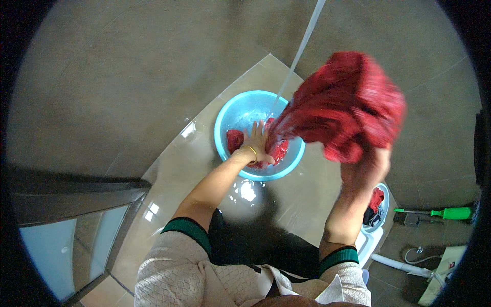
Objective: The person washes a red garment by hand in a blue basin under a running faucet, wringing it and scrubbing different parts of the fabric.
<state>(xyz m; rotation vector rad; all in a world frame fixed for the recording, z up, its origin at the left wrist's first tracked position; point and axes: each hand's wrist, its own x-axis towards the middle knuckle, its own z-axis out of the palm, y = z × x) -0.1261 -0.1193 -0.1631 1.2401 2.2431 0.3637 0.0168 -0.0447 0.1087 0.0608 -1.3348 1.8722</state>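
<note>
My right hand (370, 170) grips a bunched red cloth (349, 103), raised to the right of a blue plastic basin (234, 111). The cloth is blurred, and a twisted end hangs down into the basin. Inside the basin, my left hand (256, 142) lies with its fingers spread, beside the hanging end and over more wet red fabric (234, 140). A gold-coloured bangle (252, 152) circles the left wrist. From above, a thin stream of water (303, 48) falls into the basin. The cloth's lower end is partly hidden by my left hand.
Wet, shiny floor tiles (184, 169) surround the basin, with tiled walls behind. To the right, a small tub (386, 201) holds red and dark clothes. A green-handled brush (452, 213) and a white pipe (402, 265) are farther right. A dark door frame (126, 195) stands left.
</note>
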